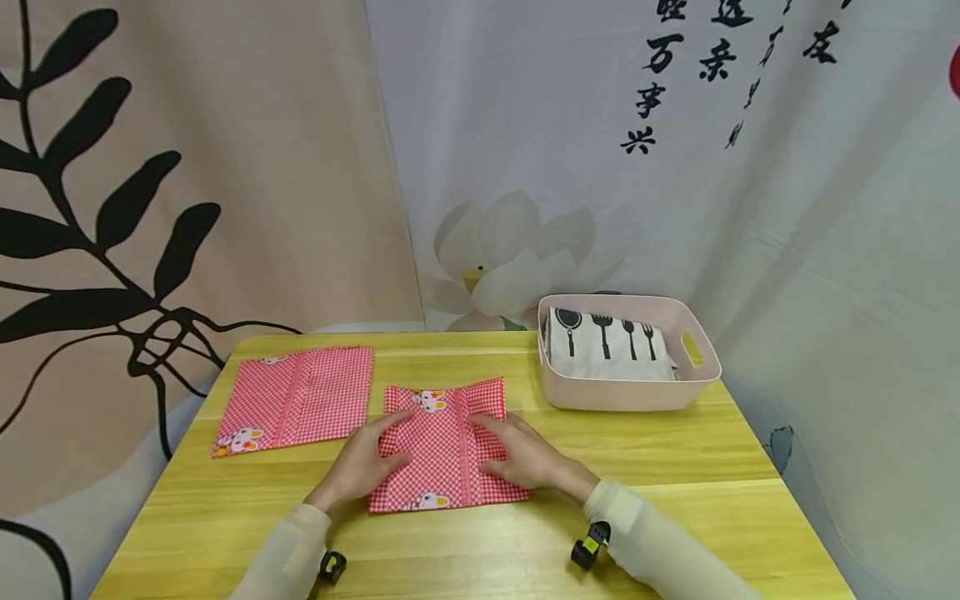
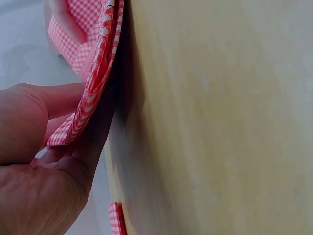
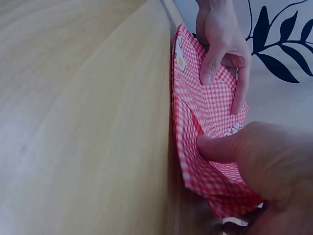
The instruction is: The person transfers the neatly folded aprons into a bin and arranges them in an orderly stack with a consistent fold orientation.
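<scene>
A folded red-and-white checked cloth [image 1: 442, 450] with white cartoon animal prints lies near the middle of the wooden table. My left hand [image 1: 365, 461] grips its left side, thumb and fingers on either face of the layered edge in the left wrist view. At the opposite side my right hand [image 1: 527, 454] holds the cloth, its thumb [image 3: 217, 148] pressing on top while the other fingers go underneath, partly hidden. That right side bulges up off the table [image 3: 98, 117] in the right wrist view.
A second folded checked cloth [image 1: 300, 400] lies flat at the back left. At the back right stands a pink plastic basket [image 1: 622, 396] containing a white cloth [image 1: 607, 350] printed with black utensils. Printed curtains [image 1: 525, 167] hang behind the table.
</scene>
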`<state>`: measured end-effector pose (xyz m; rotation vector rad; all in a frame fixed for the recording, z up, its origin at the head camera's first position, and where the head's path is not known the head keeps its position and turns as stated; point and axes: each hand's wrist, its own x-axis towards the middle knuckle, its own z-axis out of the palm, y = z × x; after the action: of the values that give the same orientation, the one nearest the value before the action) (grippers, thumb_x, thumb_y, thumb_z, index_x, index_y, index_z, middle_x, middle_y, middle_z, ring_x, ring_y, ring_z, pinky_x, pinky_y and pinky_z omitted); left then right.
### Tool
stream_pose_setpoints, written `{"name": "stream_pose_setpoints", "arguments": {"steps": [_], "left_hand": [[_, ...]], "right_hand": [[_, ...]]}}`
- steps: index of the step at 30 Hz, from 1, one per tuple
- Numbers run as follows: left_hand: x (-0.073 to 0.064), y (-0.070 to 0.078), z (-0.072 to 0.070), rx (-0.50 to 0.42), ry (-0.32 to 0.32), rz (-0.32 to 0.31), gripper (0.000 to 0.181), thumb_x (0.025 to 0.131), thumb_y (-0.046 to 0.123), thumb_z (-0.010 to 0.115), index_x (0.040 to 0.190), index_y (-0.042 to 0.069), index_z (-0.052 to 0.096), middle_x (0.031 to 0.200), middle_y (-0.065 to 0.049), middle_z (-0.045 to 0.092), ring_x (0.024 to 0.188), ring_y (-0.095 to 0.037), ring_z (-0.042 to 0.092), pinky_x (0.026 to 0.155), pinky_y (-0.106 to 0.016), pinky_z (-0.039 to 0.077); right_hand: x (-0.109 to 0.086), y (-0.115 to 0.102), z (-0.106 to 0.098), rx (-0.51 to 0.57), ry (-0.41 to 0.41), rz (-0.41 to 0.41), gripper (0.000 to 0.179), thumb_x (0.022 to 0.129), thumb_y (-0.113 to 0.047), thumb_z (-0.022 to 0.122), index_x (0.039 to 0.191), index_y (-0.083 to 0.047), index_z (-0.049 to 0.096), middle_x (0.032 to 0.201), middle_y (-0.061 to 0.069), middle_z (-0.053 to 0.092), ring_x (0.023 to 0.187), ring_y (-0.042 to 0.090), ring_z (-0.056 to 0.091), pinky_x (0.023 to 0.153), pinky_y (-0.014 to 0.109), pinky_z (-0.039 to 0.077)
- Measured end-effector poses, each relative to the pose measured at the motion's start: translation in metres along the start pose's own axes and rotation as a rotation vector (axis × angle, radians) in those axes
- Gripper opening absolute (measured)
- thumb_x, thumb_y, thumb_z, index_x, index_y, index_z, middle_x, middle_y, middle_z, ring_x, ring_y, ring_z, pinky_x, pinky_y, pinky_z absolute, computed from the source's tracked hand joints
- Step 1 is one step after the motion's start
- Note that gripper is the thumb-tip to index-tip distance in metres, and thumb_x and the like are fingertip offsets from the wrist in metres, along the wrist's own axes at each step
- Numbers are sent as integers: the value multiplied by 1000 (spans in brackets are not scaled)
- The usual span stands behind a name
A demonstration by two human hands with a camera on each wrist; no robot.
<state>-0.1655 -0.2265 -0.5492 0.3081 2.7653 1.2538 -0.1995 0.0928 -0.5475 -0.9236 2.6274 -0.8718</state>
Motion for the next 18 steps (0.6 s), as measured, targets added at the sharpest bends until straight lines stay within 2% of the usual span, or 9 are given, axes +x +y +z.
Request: {"name": "stream_pose_setpoints", "arguments": {"steps": [3,10,13,18], "left_hand": [[-1,-1,0,-7,0,1,73,98,6,85,165,15,57,171,-17,58,160,-49,51,133,-71,39],[-1,-2,1,-8,5,21,73,98,6,86,165,14,58,170,-18,58,159,-50,52,132,-71,40],[-1,-3,1,-10,10,23,72,98,6,86,165,14,58,170,-18,58,160,-49,51,133,-71,40],[-1,-2,0,-34,6,3,74,98,7,86,166,16,57,173,-16,56,162,-48,49,134,-70,38]], "right_hand": [[1,-2,2,-3,15,-18,78,101,-20,85,171,-14,48,172,12,58,160,38,54,142,72,21],[2,0,3,34,41,-50,74,100,-12,84,168,-11,52,170,13,59,159,37,56,136,59,43],[3,3,3,69,42,-42,75,100,-10,83,168,-11,52,171,14,57,160,37,55,135,56,45],[1,7,1,156,64,-13,72,99,-7,82,166,-14,56,171,14,58,161,39,54,135,60,43]]}}
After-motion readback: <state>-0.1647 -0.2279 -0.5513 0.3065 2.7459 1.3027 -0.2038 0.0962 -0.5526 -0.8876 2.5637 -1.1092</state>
